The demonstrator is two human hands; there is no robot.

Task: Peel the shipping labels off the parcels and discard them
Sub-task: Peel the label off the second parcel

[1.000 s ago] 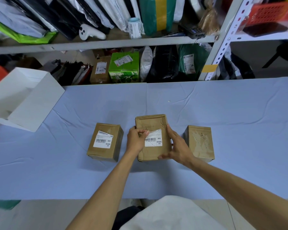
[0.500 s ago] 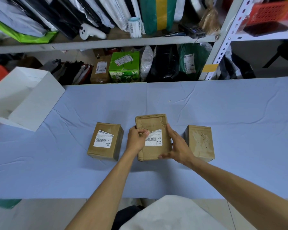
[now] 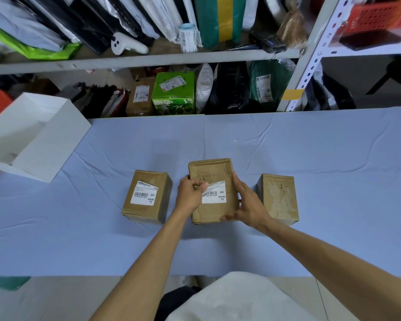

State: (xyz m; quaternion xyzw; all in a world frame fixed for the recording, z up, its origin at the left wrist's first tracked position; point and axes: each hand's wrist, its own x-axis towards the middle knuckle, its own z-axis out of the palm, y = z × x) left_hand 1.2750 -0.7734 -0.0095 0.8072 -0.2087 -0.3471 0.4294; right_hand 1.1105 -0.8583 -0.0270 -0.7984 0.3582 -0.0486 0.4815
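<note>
both parcel labels read "mx mxrc 03" beside barcodes.

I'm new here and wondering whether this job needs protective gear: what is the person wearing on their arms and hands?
Nothing visible. The left hand and right hand are ungloved, with no ring, watch or wristband showing. The left forearm and right forearm are bare, no sleeve in view. A pale off-white cloth garment shows at the bottom edge of the picture.

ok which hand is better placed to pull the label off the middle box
Left. The left hand pinches the label at its lifted corner; the right hand steadies the box.
</note>
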